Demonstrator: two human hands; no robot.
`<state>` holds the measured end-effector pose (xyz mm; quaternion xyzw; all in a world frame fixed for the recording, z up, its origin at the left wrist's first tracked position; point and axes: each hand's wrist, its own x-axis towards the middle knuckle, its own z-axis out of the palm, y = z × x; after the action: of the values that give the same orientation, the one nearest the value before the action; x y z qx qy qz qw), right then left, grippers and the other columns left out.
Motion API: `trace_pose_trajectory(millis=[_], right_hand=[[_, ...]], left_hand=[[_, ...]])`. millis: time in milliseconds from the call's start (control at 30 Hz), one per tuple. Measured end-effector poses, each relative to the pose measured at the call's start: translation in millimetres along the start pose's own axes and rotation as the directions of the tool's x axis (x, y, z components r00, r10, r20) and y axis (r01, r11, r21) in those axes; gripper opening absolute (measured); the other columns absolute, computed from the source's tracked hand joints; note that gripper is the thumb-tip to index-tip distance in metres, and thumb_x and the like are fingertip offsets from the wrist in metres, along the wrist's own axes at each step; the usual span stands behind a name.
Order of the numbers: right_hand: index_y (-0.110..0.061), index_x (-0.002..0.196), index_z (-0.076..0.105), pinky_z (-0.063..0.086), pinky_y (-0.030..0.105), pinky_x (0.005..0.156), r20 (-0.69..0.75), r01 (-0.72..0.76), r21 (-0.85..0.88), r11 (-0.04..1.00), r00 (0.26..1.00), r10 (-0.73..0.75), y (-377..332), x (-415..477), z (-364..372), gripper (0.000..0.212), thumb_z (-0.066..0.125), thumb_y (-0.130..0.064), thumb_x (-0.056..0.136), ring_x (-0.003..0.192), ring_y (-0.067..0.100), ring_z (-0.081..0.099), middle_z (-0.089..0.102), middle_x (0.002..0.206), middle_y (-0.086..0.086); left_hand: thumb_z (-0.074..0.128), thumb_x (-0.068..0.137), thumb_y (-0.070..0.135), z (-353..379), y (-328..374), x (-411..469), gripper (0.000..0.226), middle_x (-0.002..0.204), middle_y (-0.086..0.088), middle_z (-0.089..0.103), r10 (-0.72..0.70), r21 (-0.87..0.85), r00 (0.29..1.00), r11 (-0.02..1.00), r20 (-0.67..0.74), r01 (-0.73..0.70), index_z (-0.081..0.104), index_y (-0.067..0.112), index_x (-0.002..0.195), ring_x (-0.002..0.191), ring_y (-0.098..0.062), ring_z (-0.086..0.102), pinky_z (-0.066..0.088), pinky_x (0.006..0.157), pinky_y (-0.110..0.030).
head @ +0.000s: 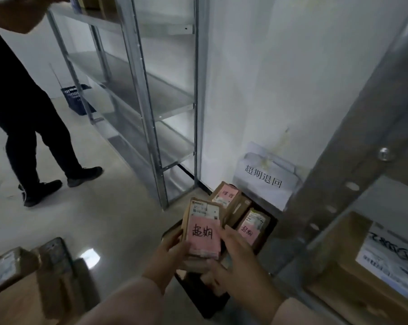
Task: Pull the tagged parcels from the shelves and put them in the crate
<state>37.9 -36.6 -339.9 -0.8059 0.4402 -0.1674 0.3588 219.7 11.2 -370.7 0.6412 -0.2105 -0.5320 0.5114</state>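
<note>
Head view, looking down at floor level beside a white wall. Left hand (169,255) gripping the left edge of a small brown parcel (204,227), fingers curled around its side. Right hand (239,258) at the parcel's right edge and lower corner, fingers spread and touching; full grasp or mere steadying cannot be told. Parcel held above the near end of a dark crate (199,299) on the floor, pink tag (204,234) with handwritten black characters facing up, white shipping label above the tag. Two more parcels in the crate beyond the held one: far parcel (226,195) nearest the wall, second parcel (251,227) to its right, both with pink tags. White sign (265,178) with printed characters leaning against the wall just behind the crate. Metal shelving (151,102) along the wall at left, most levels bare. Shelf post (353,160) at right, with a larger carton (371,261) on a shelf behind it. Cardboard boxes (22,277) at lower left, blurred. Second person (22,113) in dark clothing standing at upper left, reaching toward an upper shelf. Blue basket (75,99) on the floor behind the shelving.
</note>
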Motion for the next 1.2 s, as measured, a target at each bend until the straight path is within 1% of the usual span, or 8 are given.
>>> trace_pose_trajectory(millis=[100, 200, 300, 467, 733, 900, 1067, 1200], right_hand=[[-0.05, 0.147, 0.016, 0.009, 0.019, 0.112, -0.04, -0.091, -0.031, 0.995, 0.995, 0.09, 3.8, 29.7, 10.0, 0.074, 0.057, -0.055, 0.085, 0.133, -0.008, 0.005, 0.005, 0.156, -0.023], [-0.06, 0.141, 0.011, 0.008, 0.017, 0.109, -0.098, -0.205, -0.001, 0.979, 0.974, 0.204, 6.2, 62.9, 17.3, 0.073, 0.057, -0.056, 0.084, 0.131, -0.009, 0.005, 0.003, 0.156, -0.025], [-0.07, 0.135, 0.009, 0.013, 0.027, 0.113, -0.129, -0.311, 0.072, 0.948, 0.939, 0.318, 3.4, 99.4, 23.1, 0.071, 0.058, -0.053, 0.086, 0.139, 0.0, 0.008, 0.005, 0.156, -0.023], [-0.083, 0.119, 0.005, 0.018, 0.032, 0.117, -0.233, -0.434, 0.13, 0.892, 0.861, 0.453, 2.9, 151.3, 22.6, 0.068, 0.056, -0.049, 0.089, 0.141, -0.002, 0.007, 0.01, 0.152, -0.027], [-0.051, 0.146, 0.014, 0.013, 0.026, 0.118, -0.281, -0.612, 0.174, 0.771, 0.72, 0.635, 36.8, 187.1, 27.0, 0.069, 0.052, -0.055, 0.089, 0.143, -0.003, 0.005, 0.006, 0.157, -0.022], [-0.064, 0.138, 0.009, 0.016, 0.027, 0.117, -0.305, -0.656, 0.208, 0.726, 0.661, 0.685, 49.1, 190.3, 31.5, 0.065, 0.048, -0.062, 0.086, 0.141, -0.007, 0.007, 0.01, 0.155, -0.029], [-0.077, 0.127, -0.003, 0.017, 0.032, 0.118, -0.294, -0.668, 0.159, 0.727, 0.671, 0.68, 47.9, 195.2, 37.6, 0.063, 0.04, -0.071, 0.081, 0.141, -0.008, 0.002, 0.004, 0.153, -0.034], [-0.079, 0.122, -0.007, 0.015, 0.03, 0.118, -0.299, -0.683, 0.12, 0.721, 0.668, 0.682, 40.4, 193.6, 37.1, 0.064, 0.045, -0.064, 0.087, 0.142, -0.005, 0.001, 0.002, 0.154, -0.031]], left_hand=[[0.063, 0.091, 0.013, 1.1, 17.1, 50.2, 0.031, 0.107, -0.008, 0.072, -0.033, 0.016, 0.999, 0.999, 0.016, 0.033, 0.062, 0.018, 0.122, 0.096, -0.025, 0.069, 0.057, 0.083, -0.04], [0.066, 0.089, 0.022, 4.2, 32.7, 105.8, 0.026, 0.102, 0.0, 0.073, -0.08, 0.07, 0.994, 0.995, 0.069, 0.075, 0.062, 0.034, 0.111, 0.084, -0.015, 0.072, 0.056, 0.064, -0.027], [0.069, 0.084, 0.034, 5.7, 47.4, 166.3, 0.017, 0.096, 0.004, 0.076, -0.157, 0.126, 0.976, 0.982, 0.154, 0.138, 0.067, 0.045, 0.097, 0.088, -0.02, 0.072, 0.058, 0.081, -0.042], [0.068, 0.068, 0.046, 18.8, 69.5, 263.2, 0.036, 0.096, 0.003, 0.076, -0.242, 0.214, 0.918, 0.96, 0.316, 0.179, 0.067, 0.045, 0.105, 0.086, -0.023, 0.074, 0.059, 0.08, -0.047], [0.067, 0.058, 0.059, 51.2, 59.0, 363.2, 0.047, 0.093, 0.008, 0.076, -0.329, 0.341, 0.872, 0.918, 0.364, 0.204, 0.067, 0.051, 0.104, 0.083, -0.016, 0.074, 0.058, 0.069, -0.034], [0.059, 0.064, 0.066, 58.4, 37.0, 388.8, 0.043, 0.088, 0.019, 0.074, -0.347, 0.478, 0.865, 0.866, 0.362, 0.147, 0.063, 0.057, 0.105, 0.077, -0.008, 0.072, 0.05, 0.064, -0.025], [0.052, 0.08, 0.07, 55.5, 36.7, 390.9, 0.012, 0.086, 0.024, 0.069, -0.346, 0.623, 0.856, 0.782, 0.385, 0.036, 0.054, 0.074, 0.091, 0.084, -0.003, 0.06, 0.039, 0.061, -0.022], [0.045, 0.086, 0.067, 57.4, 51.7, 384.7, 0.034, 0.097, 0.026, 0.057, -0.256, 0.664, 0.851, 0.735, 0.459, -0.137, 0.044, 0.067, 0.12, 0.082, -0.004, 0.049, 0.038, 0.073, -0.026]])
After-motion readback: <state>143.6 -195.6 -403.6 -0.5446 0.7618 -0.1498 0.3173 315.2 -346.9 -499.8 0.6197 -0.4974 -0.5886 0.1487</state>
